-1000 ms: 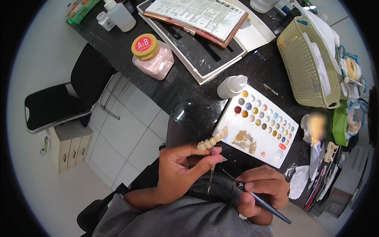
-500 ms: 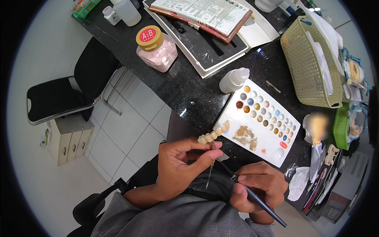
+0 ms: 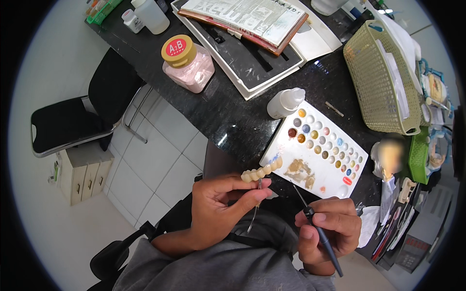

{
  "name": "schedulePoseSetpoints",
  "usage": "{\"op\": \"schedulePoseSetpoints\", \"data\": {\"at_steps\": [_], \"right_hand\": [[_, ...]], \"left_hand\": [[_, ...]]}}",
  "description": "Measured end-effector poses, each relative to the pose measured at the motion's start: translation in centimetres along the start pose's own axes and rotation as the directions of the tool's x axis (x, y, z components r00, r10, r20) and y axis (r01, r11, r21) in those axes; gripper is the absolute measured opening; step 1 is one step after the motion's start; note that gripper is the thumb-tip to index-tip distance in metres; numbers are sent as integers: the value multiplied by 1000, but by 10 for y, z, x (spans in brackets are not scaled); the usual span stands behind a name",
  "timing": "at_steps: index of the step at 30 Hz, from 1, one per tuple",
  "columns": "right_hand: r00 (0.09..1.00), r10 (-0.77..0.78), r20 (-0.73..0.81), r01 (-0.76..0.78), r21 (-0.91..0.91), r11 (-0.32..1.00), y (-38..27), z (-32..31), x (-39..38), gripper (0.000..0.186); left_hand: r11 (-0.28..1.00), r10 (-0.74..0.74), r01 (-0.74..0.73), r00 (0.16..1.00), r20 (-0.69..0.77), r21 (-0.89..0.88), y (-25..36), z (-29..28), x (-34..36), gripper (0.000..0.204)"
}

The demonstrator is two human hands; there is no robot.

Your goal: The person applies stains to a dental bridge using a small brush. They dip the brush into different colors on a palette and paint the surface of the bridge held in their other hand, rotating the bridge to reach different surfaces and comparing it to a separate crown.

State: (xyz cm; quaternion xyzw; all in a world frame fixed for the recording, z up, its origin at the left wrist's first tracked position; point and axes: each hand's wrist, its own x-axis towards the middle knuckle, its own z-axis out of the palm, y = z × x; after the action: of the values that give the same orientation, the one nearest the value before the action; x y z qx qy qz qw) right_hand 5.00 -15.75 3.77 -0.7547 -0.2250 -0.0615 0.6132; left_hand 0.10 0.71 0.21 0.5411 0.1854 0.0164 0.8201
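Note:
My left hand (image 3: pixel 218 206) is closed, pinching a thin metal holder (image 3: pixel 252 220) between thumb and fingers. A tooth-coloured dental bridge (image 3: pixel 262 171) of several joined crowns sits at the holder's upper end, just above my fingertips. In my right hand (image 3: pixel 335 225) a slim dark-handled brush (image 3: pixel 329 251) is gripped like a pen. Its fine tip points up and left, close to the lower edge of a white palette (image 3: pixel 279 151) and apart from the bridge. Rows of coloured wells and a brown smear cover parts of the palette.
A white dropper bottle (image 3: pixel 285 103) stands at the palette's upper left corner. Farther off are a jar of pink powder (image 3: pixel 191 68), a white-rimmed tray (image 3: pixel 250 92) under a book, and a woven basket (image 3: pixel 381 82). A black chair (image 3: pixel 73 119) stands at the left.
My right hand has shifted right and slightly up, carrying the brush tip away from my left fingers toward the palette. The left hand still holds the bridge, nearly in place.

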Motion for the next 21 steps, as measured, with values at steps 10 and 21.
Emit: {"op": "schedulePoseSetpoints", "data": {"at_steps": [10,21], "right_hand": [[996,-75,-41,75,-1,997,5,12,7,19],[992,-111,-53,110,-15,994,6,16,10,19]], "left_hand": [[995,94,-96,994,47,36,-6,-4,2,12],[999,51,-51,999,14,15,-3,-2,2,12]]}}
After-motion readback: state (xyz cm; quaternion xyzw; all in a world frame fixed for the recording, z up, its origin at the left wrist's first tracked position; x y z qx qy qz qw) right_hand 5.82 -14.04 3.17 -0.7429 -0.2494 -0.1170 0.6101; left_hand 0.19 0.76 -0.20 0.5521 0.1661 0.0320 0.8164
